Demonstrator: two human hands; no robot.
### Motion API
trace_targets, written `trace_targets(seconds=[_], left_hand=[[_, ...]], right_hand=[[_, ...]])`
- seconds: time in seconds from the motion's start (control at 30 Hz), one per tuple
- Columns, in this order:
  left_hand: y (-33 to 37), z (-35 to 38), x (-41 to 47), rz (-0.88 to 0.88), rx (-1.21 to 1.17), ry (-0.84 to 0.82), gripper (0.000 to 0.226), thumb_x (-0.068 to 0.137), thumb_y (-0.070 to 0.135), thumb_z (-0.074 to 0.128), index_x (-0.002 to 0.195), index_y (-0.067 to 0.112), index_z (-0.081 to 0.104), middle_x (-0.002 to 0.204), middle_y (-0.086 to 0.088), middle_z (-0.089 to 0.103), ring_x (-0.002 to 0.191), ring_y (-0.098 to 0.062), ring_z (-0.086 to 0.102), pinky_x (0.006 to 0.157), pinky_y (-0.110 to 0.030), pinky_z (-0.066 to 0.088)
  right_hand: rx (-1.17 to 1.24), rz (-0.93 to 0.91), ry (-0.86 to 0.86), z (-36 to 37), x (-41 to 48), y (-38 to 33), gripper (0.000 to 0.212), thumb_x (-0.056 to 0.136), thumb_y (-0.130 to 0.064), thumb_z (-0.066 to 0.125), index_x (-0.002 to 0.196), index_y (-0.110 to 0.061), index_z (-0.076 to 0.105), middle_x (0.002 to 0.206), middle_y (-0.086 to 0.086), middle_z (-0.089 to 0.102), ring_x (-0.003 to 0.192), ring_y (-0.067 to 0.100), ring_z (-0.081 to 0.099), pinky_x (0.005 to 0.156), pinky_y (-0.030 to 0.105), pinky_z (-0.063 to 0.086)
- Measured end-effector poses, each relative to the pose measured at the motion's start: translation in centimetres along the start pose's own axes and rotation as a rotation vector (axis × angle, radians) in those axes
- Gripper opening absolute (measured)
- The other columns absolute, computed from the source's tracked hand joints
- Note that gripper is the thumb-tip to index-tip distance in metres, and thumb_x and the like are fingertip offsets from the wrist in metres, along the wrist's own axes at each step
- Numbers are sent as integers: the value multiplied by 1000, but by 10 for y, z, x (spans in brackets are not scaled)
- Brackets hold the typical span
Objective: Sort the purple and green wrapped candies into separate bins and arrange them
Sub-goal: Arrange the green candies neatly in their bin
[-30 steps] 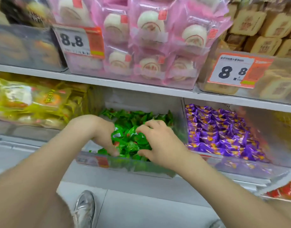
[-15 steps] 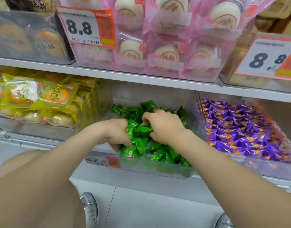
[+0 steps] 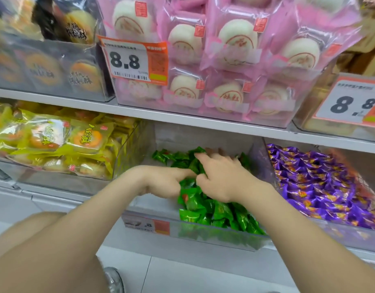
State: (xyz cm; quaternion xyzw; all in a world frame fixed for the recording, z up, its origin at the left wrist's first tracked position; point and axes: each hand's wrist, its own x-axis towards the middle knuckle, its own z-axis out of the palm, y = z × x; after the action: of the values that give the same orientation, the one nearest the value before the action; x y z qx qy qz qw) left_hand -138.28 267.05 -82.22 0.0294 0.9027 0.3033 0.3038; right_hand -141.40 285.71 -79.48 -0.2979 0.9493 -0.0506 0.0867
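Fingers (image 3: 216, 158) of the right hand (image 3: 222, 180) are extended, slightly apart, and laid on top of the heap. No candy is visibly clamped, though the tips are blurred. The left hand (image 3: 161, 183) presents one straight index finger (image 3: 182, 171) reaching towards the right thumb. Its other fingers are curled under the palm, and whether they hold a candy cannot be told.

1. White metal shelf board (image 3: 140, 112): runs above both sets of fingers and carries the upper stock.
2. Clear plastic bin (image 3: 203, 235): surrounds the fingers. Its low front wall allows both wrists to enter from the near side.
3. Second clear plastic bin (image 3: 351, 237): just right of the right fingers, behind a transparent side wall. That wall keeps the two colours apart.
4. Purple foil-wrapped candies (image 3: 322, 187): fill the second bin, apart from either hand.
5. Green foil-wrapped candies (image 3: 214, 210): lie under the right fingers and nearer than them, banked towards the right wall.
6. Orange-and-white price label (image 3: 148, 225): fixed to the front wall, below the left fingers.

Assessment: no purple wrapper shows among the green, so separation appears largely complete. The two hands meeting over the heap suggest the arranging step, gathering and levelling the green stock.
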Motion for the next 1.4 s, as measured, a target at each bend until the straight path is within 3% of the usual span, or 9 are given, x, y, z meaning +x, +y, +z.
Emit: trace_targets(seconds=[0.1,0.33,0.5,0.77,0.83,0.9,1.0,1.23,1.4], left_hand=[[-16,-24,19,-153,179,295,50,92,6,46,141,7,49,148,-22,51,132,-35,51,109,-41,47],[-21,-12,69,-336,307,333,85,97,23,53,164,12,2,166,-26,10,155,-52,5,125,-57,17],[-6,-8,74,-92,176,274,58,93,7,49,149,17,38,141,-14,54,124,-34,54,96,-37,46],[-2,-5,57,-29,171,490,36,73,22,84,104,20,66,99,-3,71,82,-22,62,60,-26,45],[-7,-6,47,-31,91,568,35,67,25,90,98,20,74,93,3,73,84,-18,68,69,-27,54],[-11,-3,36,-12,7,636,43,67,21,89,108,20,78,97,5,74,90,-13,69,80,-24,55],[-14,1,20,98,-35,762,54,67,15,85,120,22,74,95,9,71,86,-8,69,85,-27,58],[-6,2,-15,424,-73,1033,56,67,26,97,117,30,72,93,12,61,89,-8,64,81,-22,55],[-10,3,-25,416,-82,925,37,87,35,83,122,31,75,112,10,62,101,-3,67,88,-21,59]], right_hand=[[-68,42,-110,15,9,4,66,102,-48,40,163,-30,21,158,14,42,143,41,42,117,57,35],[-121,114,-15,5,23,-7,43,103,-53,41,119,-17,60,133,15,47,124,44,51,103,52,45],[-9,278,-30,-2,29,-3,48,94,-45,53,127,-11,55,131,18,51,122,43,54,99,46,50],[213,-38,-108,-1,41,7,63,95,-11,51,155,-23,33,143,16,54,130,35,53,105,38,47],[176,-51,-172,5,45,12,55,98,-15,48,152,-22,42,147,15,56,133,34,53,107,34,44],[86,-13,-171,11,48,17,26,97,-23,48,114,-17,67,118,14,69,112,36,62,91,35,50],[32,32,-53,11,46,14,27,95,-31,48,76,-13,54,76,5,54,81,30,51,77,34,39],[840,24,119,-4,27,-7,22,98,-43,70,109,-25,73,82,1,79,75,16,76,71,35,60],[916,85,83,2,22,1,16,96,-19,75,107,-29,72,85,4,78,68,10,71,71,36,56]])
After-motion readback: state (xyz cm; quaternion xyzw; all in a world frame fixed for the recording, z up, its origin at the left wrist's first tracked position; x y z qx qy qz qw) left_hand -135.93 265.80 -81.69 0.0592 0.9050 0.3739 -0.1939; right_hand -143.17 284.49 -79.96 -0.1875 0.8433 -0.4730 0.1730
